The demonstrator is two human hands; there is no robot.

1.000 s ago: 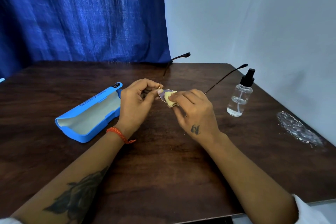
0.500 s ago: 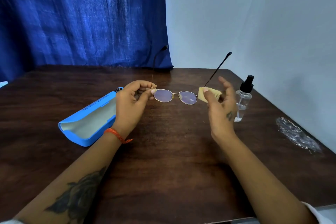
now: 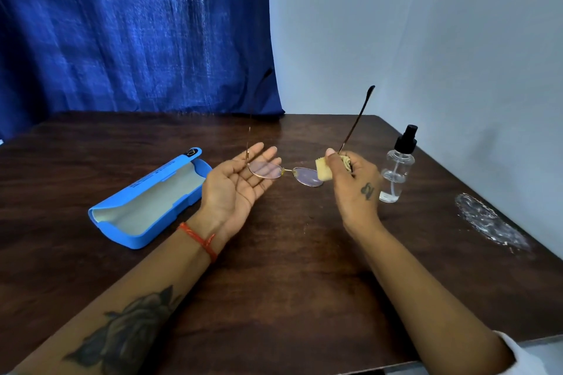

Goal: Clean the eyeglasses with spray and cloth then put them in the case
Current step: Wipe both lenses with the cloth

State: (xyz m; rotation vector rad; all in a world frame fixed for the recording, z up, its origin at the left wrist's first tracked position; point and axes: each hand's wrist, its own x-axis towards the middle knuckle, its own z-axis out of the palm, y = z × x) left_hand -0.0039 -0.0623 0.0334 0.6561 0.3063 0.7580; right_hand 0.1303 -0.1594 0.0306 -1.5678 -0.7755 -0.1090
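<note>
Tabletop (image 3: pixel 289 268): one eyeglasses (image 3: pixel 285 172), one case (image 3: pixel 149 201).

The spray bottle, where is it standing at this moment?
In the head view the spray bottle stands upright on the right side of the table, just beyond the right hand that holds the cloth.

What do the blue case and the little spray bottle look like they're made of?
The open blue glasses case looks like matte moulded plastic with a pale grey, probably fabric lining. The small clear spray bottle seems to be glossy see-through plastic, possibly glass, with a black plastic pump.
</note>
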